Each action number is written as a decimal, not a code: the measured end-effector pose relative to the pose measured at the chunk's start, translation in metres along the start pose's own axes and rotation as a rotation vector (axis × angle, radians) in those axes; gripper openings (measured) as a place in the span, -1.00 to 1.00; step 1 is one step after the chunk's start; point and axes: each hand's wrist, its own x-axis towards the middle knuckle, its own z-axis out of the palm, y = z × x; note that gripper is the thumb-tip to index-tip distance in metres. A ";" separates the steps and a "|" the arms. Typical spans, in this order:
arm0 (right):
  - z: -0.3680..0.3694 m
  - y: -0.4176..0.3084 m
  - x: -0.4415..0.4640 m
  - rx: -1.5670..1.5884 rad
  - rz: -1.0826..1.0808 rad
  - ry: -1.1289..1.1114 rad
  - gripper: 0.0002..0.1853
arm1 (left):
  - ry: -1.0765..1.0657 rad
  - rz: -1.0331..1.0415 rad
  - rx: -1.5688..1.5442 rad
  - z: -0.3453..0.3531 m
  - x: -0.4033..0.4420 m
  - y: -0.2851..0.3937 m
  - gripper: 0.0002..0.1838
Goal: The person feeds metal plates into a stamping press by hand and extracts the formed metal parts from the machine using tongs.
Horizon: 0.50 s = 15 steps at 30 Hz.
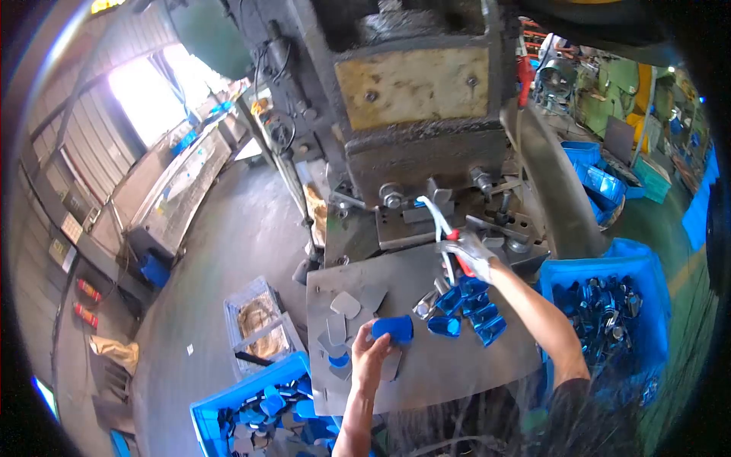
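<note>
My left hand [370,356] pinches a flat blue metal blank [393,329] with rounded corners above the grey metal table [426,373]. In my gloved right hand [474,257] is a pair of tongs with white arms and red parts [437,217]. Their far end reaches to the press die [426,213]; whether they grip a part there is too small to tell. Beside the right wrist lies a pile of bent, shiny blue parts [476,308]. Several loose flat blanks [346,305], grey and blue, lie around my left hand.
The heavy press ram [419,152] hangs over the die. A blue bin [205,411] of flat blanks stands at the lower left, and another blue bin [659,305] of bent parts at the right. A plastic crate [242,305] sits on the floor left of the table.
</note>
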 end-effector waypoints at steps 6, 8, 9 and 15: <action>-0.031 0.022 -0.108 -0.549 -0.138 -0.102 -0.79 | -0.024 0.016 0.065 0.005 0.004 0.006 -0.63; -0.041 0.031 -0.135 -0.805 -0.152 -0.123 -0.75 | -0.036 0.024 0.130 0.008 0.009 0.007 -0.65; -0.040 0.024 -0.146 -0.873 -0.076 -0.122 -0.72 | -0.039 0.022 0.198 0.007 0.012 0.009 -0.66; -0.031 -0.011 -0.183 -1.212 0.058 -0.386 -0.54 | -0.412 -0.133 0.518 0.007 0.042 0.034 -0.76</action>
